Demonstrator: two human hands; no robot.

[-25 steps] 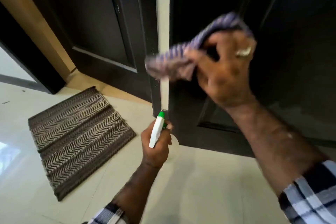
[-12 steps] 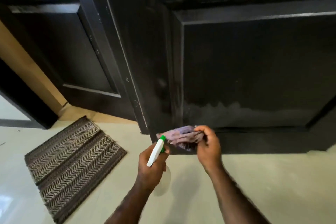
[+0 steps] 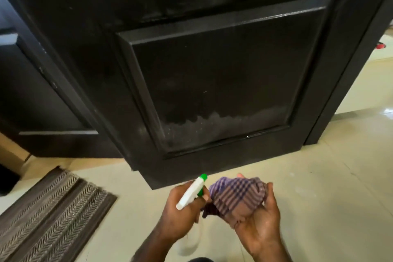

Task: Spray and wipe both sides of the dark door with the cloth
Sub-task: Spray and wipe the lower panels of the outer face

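One left hand (image 3: 180,217) grips one spray bottle (image 3: 191,192). One right hand (image 3: 258,222) cups one cloth (image 3: 237,195), fingers curled, near one door (image 3: 212,83).

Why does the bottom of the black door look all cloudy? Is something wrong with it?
Nothing is broken. A pale, speckled band crosses the bottom of the door's sunken panel, with a wavy top edge. It looks like dust or spray not yet wiped. The rest of the panel is plain dark.
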